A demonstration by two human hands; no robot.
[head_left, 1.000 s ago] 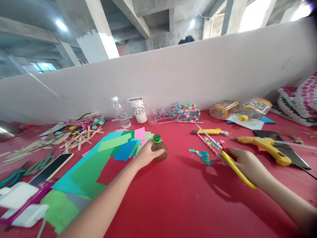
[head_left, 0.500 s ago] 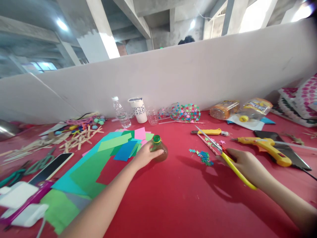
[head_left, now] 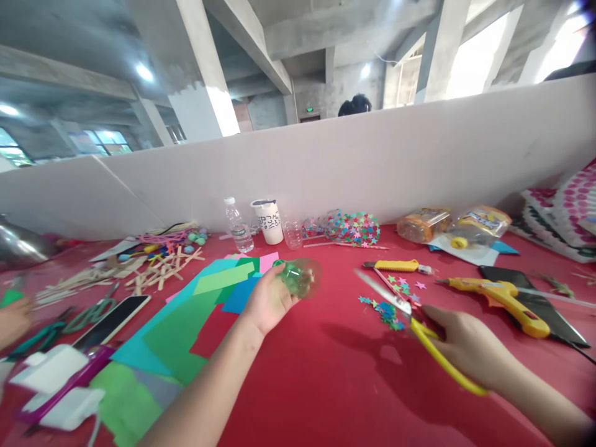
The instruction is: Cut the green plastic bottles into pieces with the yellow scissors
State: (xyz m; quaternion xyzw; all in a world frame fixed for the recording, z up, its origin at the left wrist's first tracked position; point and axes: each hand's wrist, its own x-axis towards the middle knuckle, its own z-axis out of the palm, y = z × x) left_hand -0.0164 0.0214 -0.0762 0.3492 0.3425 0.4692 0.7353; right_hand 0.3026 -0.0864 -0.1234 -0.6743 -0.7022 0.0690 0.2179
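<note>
My left hand (head_left: 267, 302) is closed on the cut-off top of a clear green plastic bottle (head_left: 302, 278). This bottle top is tipped on its side above the red table, its neck at my fingers and its wide end facing right. In my right hand (head_left: 459, 338) is a pair of scissors (head_left: 431, 351) with yellow handles, their blades pointing left and away, blurred by motion. Beneath the blades lie small blue and green stars (head_left: 390, 313). Sheets of coloured paper (head_left: 174, 329) spread out to the left of my left hand.
A yellow glue gun (head_left: 507, 298) and a utility knife (head_left: 395, 266) lie at right. At the back stand a water bottle (head_left: 239, 228), a white cup (head_left: 270, 223) and a star-covered bottle (head_left: 354, 228). Left are wooden sticks (head_left: 162, 273), a phone (head_left: 112, 320) and another person's hand (head_left: 13, 320).
My left hand has lifted the bottle top from the table and tipped it from upright onto its side. The scissors stay in my right hand. Another person's hand has appeared at the left edge.
</note>
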